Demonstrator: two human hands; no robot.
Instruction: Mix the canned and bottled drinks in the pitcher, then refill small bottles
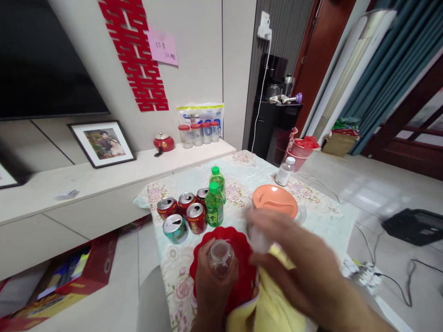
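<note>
Right hand: nearest thing to the camera, so that hand came out pretty blurred. Thumb stood apart from the fingers, with a whitish thing between them; couldn't tell whether it was pinched or what it was.
Left hand: wrapped snugly round the clear bottle, this hand had its fingers closed on the sides.
Clear bottle: mouth up and uncapped, the bottle was over the red bowl. Couldn't tell if its base touched the bowl.
Yellow cloth: bunched beside the bowl, the cloth lay partly under the right hand's side of the view.
Cans: four red cans and one teal can stood grouped on the table, and the tops I could make out looked popped.
Green bottles: two bottles stood just beside the cans, caps on.
Far side: an orange dish and a white-capped bottle.
Progress: my read was mid-job; the clear bottle was open and in hand, not yet put down or closed.
</note>
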